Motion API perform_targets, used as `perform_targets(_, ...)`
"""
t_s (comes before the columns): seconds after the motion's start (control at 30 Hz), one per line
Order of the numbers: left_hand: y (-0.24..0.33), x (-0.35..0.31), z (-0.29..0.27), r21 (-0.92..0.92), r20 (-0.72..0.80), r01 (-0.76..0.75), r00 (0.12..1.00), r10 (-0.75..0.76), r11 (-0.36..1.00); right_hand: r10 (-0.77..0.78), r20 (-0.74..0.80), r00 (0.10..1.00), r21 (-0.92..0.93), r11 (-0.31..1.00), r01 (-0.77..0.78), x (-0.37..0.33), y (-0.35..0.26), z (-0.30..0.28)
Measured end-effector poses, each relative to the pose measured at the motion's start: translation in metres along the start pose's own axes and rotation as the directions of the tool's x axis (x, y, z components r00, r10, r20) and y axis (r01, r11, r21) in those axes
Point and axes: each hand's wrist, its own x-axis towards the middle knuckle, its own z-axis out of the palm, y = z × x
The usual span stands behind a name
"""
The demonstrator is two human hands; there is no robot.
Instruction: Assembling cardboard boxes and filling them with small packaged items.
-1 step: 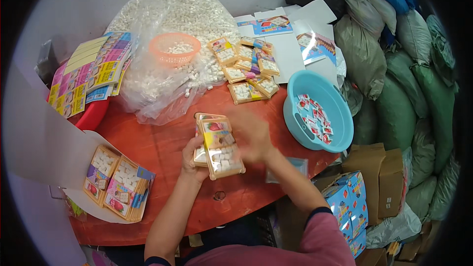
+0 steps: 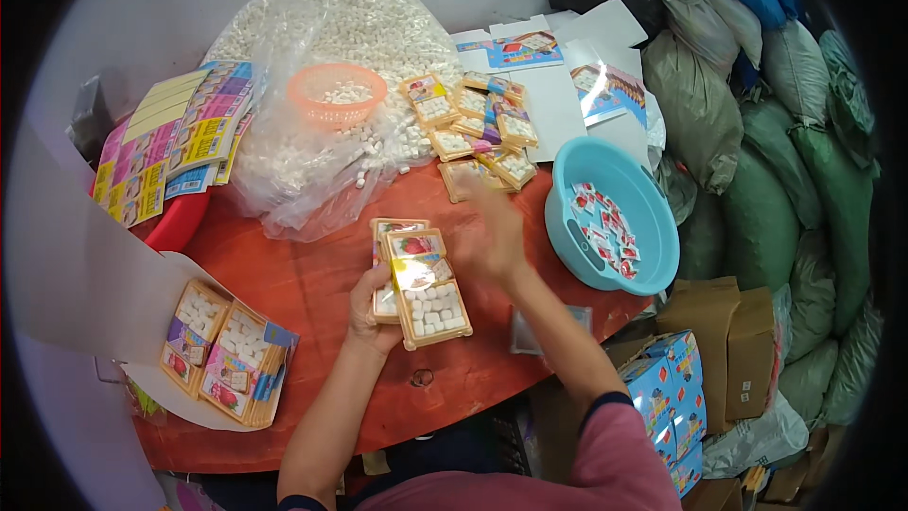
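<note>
1. Two flat packs, overlapping, held in the left hand over the red table; whether they touch the tabletop, cannot tell.
2. Left fingers closed on the packs' left side, gripping.
3. Front pack: strawberry picture at far end, glare on its yellow band, white pieces at near end. Rear pack shows past its left and far edges.
4. Right hand blurred, just right of the held packs, palm apart from them. Fingers open or closed: cannot tell. In view, it overlaps the near edge of the pack pile.
5. Beyond, left of the pile: heap of white pieces in clear plastic; pink basket on it, more pieces inside.
6. Right: blue basin with small red-and-white sachets.
7. Near left: white carton holding further packs, tilted.
8. Far left: printed cards, stacked over a red tub.
</note>
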Motion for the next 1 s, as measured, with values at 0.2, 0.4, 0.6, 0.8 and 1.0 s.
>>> perform_targets(0.2, -0.005, -0.001, 0.001, -0.056, -0.044, -0.136, 0.990, 0.133, 0.989, 0.674, -0.308, 0.672, -0.664, 0.354, -0.659, 0.075, 0.152, 0.021)
perform_targets(0.4, 0.002, -0.001, -0.002, -0.163, 0.121, -0.173, 0.973, 0.194, 0.971, 0.851, -0.218, 0.478, -0.710, 0.198, -0.676, 0.079, 0.170, 0.002)
perform_targets(0.6, 0.004, -0.008, 0.012, -0.168, -0.042, -0.161, 0.987, 0.156, 0.973, 0.725, -0.119, 0.678, -0.759, 0.374, -0.533, 0.097, 0.070, 0.025)
perform_targets(0.8, 0.005, 0.000, 0.000, -0.066, -0.035, -0.174, 0.985, 0.172, 0.983, 0.663, -0.049, 0.747, -0.757, 0.463, -0.460, 0.128, 0.131, 0.095)
perform_targets(1.0, 0.001, 0.009, -0.003, 0.023, -0.055, -0.241, 0.969, 0.242, 0.970, 0.754, 0.072, 0.653, -0.753, 0.470, -0.461, 0.129, 0.157, 0.115)
